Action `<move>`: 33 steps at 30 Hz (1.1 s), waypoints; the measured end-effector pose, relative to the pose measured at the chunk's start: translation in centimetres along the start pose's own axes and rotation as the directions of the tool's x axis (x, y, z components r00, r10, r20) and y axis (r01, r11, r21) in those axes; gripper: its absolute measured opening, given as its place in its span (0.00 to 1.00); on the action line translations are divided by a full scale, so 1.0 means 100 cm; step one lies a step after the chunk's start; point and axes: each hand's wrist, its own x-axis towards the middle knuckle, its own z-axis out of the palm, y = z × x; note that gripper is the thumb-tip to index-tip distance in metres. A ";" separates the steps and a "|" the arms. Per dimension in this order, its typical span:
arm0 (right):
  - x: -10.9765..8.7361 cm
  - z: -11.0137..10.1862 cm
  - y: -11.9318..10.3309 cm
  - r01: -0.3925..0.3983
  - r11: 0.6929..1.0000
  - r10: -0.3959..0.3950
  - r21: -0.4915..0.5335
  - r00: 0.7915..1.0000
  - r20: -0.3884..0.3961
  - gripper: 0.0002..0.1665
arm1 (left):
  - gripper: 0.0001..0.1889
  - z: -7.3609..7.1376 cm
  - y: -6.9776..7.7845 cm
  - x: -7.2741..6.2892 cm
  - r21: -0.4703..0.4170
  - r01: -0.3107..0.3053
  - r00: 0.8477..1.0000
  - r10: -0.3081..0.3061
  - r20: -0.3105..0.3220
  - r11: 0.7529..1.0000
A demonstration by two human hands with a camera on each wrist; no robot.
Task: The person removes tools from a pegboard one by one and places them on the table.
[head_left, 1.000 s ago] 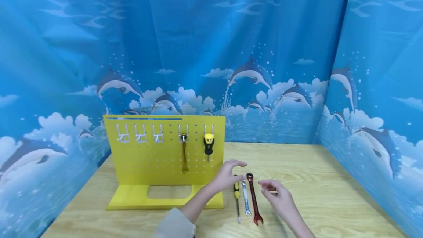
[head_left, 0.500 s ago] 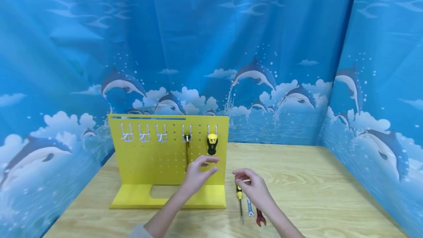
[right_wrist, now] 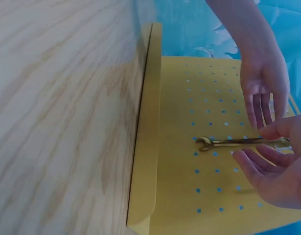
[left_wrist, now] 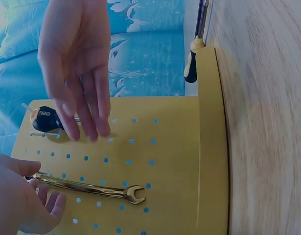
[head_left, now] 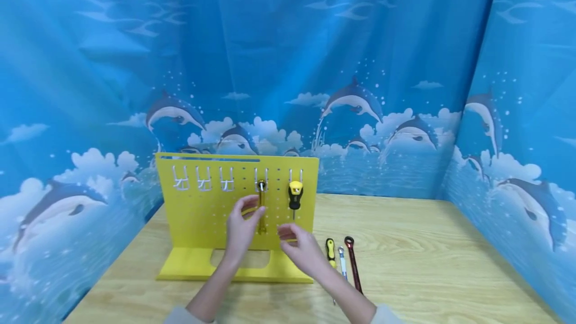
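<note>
A gold combination wrench (left_wrist: 81,186) hangs by its ring end from a hook on the yellow pegboard (head_left: 198,219). My left hand (head_left: 240,229) is beside its shaft, thumb and fingers parted; whether they touch it I cannot tell. Lower and to the right, my right hand (head_left: 303,249) is in front of the board with loosely bent fingers, holding nothing. Above it hangs a stubby yellow-and-black screwdriver (head_left: 295,195). On the table right of the board lie a yellow-and-black screwdriver (head_left: 330,250), a small silver-blue wrench (head_left: 342,261) and a dark red wrench (head_left: 353,264), partly hidden by my right forearm.
Three double-prong hooks (head_left: 204,179) on the left of the pegboard hold nothing. The board's base (head_left: 184,264) stands on a wooden table (head_left: 405,254). Blue dolphin-print curtains (head_left: 288,64) enclose the back and sides.
Both hands have moved left, from around the loose tools to the front of the pegboard. My left hand has reached the gold wrench. The tools stay where they were.
</note>
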 end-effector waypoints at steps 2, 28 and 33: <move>0.005 0.007 0.001 0.005 1.000 -0.005 0.016 1.000 0.006 0.20 | 0.17 0.001 -0.002 0.001 0.005 0.012 1.000 -0.012 -0.004 1.000; 0.016 0.036 0.019 0.006 0.975 -0.020 -0.221 0.998 -0.063 0.22 | 0.14 0.014 -0.006 0.009 0.073 0.071 0.996 -0.067 -0.059 0.995; 0.014 0.038 0.021 0.028 0.978 -0.035 -0.205 0.999 -0.030 0.18 | 0.11 0.014 -0.003 0.010 0.080 0.064 0.996 -0.059 -0.068 0.995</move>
